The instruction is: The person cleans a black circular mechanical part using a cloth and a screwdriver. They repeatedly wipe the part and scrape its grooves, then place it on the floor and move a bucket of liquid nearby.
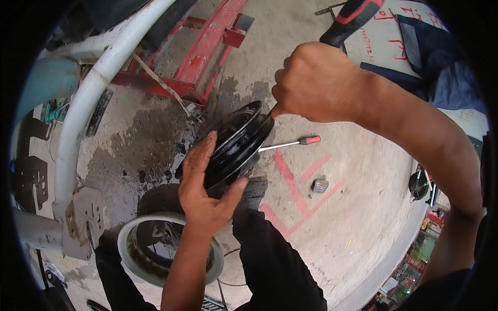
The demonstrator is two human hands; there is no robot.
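A black wheel rim (227, 155), apparently wet, is tilted on edge in front of me. My left hand (202, 186) grips its near side, with the thumb and fingers spread across the rim. My right hand (319, 79) is closed around the shaft of a pry tool. Its black-and-red handle (352, 21) points up and away, and the lower end reaches the rim's far edge, where the tip is hidden. Another tool with a red-and-black handle (310, 140) and a bright metal shaft lies with its end behind the rim.
At lower left stands a round basin (123, 243) of dark water. A red metal stand (194, 58) and a white tubular frame (85, 101) occupy the upper left. A small stone block (320, 186) lies on the concrete floor. Dark blue cloth (447, 77) covers part of a white board with red writing.
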